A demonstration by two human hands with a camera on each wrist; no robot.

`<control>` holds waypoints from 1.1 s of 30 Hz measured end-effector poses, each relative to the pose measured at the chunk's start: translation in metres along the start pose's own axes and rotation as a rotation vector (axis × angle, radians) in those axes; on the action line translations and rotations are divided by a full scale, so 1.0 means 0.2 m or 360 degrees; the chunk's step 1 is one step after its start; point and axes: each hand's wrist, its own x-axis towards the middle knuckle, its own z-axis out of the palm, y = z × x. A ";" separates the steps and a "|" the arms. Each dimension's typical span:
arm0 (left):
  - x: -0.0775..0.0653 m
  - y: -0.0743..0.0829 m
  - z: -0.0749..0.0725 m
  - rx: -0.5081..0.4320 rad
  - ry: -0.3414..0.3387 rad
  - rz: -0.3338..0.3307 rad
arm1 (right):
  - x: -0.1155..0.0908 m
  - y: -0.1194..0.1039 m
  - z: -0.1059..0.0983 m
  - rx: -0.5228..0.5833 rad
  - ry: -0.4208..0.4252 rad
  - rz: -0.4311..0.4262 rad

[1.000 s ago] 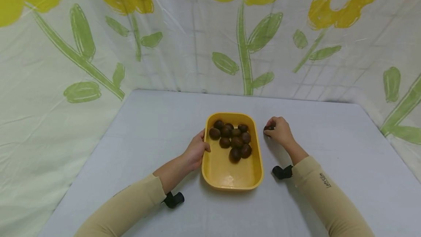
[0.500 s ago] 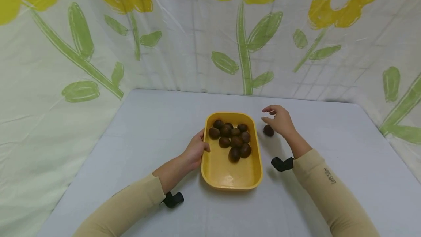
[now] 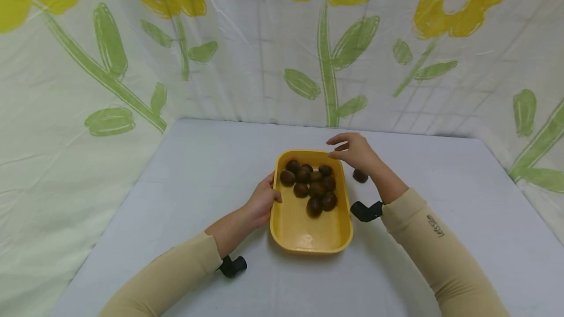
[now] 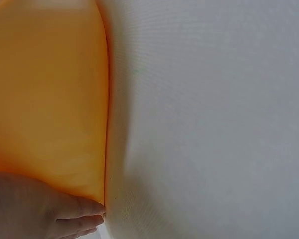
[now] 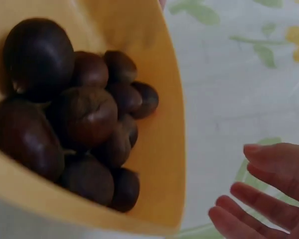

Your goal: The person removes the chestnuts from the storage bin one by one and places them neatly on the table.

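Observation:
A yellow plastic tray lies on the table with several glossy dark brown chestnuts, mostly toward its far end. My left hand grips the tray's left wall, thumb over the rim; the left wrist view shows its fingers against the tray's outer side. My right hand hovers by the far right corner of the tray, fingers apart and holding nothing. In the right wrist view the fingers are clear of the tray wall. One more chestnut sits on the table right of the tray, partly behind my right wrist.
The table has a pale cloth cover. Behind it hangs a white sheet printed with yellow flowers and green leaves. A black wrist camera sticks out beneath the right sleeve, close to the tray's right side.
My right hand has let go of the chestnut on the table, lifted, and moved left to the tray's far right corner. The left hand and tray stay in place.

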 end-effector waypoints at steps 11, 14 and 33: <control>0.01 -0.01 0.00 0.0008 0.0036 -0.0008 | 0.03 -0.11 0.15 0.0070 -0.0351 0.0016; 0.01 -0.01 0.00 0.0002 0.0029 -0.0009 | 0.04 -0.13 0.19 0.0107 -0.0390 0.0030; 0.00 -0.01 0.00 -0.0051 -0.0047 0.0000 | 0.14 -0.21 0.39 0.0069 -0.0362 0.0078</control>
